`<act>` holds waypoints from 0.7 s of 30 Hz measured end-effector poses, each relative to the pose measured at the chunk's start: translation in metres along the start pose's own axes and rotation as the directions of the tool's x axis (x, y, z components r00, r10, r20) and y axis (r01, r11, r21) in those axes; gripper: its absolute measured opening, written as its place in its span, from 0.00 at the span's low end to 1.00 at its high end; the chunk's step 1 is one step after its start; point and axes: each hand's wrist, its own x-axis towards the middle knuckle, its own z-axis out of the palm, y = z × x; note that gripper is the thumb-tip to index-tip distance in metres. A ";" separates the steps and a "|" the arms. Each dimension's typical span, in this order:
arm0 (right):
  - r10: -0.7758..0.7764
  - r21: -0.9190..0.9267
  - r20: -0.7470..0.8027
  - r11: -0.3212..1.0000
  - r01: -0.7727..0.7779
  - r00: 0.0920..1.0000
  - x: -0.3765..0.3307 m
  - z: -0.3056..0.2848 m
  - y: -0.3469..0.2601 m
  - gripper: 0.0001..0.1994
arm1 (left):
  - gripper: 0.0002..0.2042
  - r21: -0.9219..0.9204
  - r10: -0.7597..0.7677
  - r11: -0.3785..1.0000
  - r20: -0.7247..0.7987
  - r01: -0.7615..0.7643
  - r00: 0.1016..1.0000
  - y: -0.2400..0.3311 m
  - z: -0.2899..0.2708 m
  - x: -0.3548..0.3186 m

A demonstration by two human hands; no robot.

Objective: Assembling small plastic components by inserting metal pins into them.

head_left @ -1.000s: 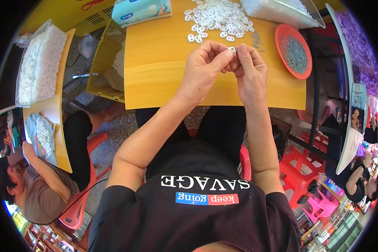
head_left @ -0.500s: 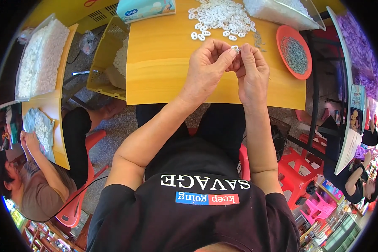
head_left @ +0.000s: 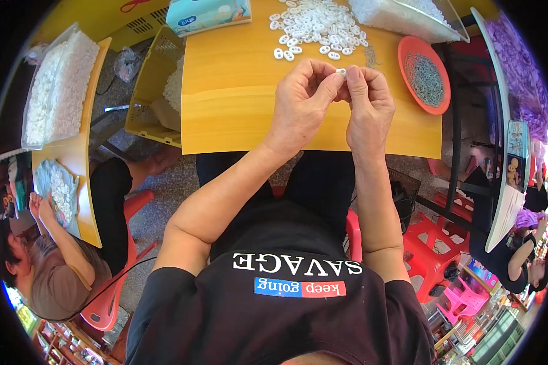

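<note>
The left hand (head_left: 301, 100) and right hand (head_left: 366, 103) are meeting above the smooth yellow table (head_left: 237, 103), their fingertips pinching together on one small white plastic piece (head_left: 341, 72). Just beyond is lying a heap of similar oval white pieces (head_left: 319, 27); far right, a round orange dish (head_left: 424, 73) is holding thin metal bits.

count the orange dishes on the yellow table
1. The orange dish sits at the table's right edge, holding small grey metal parts, right of the right hand. The frame cuts off the table's far side, so others may be hidden.
</note>
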 end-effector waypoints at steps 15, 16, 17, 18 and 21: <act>-0.073 -0.322 0.131 0.940 0.113 0.989 0.017 -0.030 -0.010 0.09 | 0.06 -0.034 -0.215 0.976 0.060 0.217 0.975 -0.008 -0.012 0.013; -0.133 -0.416 0.187 0.887 0.201 0.973 0.017 -0.031 -0.011 0.08 | 0.06 -0.031 -0.219 0.975 0.061 0.221 0.974 -0.007 -0.012 0.012; -0.133 -0.416 0.184 0.887 0.200 0.974 0.017 -0.033 -0.012 0.08 | 0.06 -0.028 -0.224 0.974 0.063 0.226 0.973 -0.007 -0.012 0.012; -0.213 -0.487 0.252 0.815 0.314 0.944 0.019 -0.034 -0.012 0.06 | 0.06 -0.027 -0.225 0.973 0.064 0.227 0.972 -0.006 -0.011 0.011; -0.316 -0.556 0.343 0.691 0.462 0.885 0.020 -0.036 -0.011 0.05 | 0.06 -0.026 -0.229 0.972 0.084 0.232 0.970 -0.004 -0.010 0.009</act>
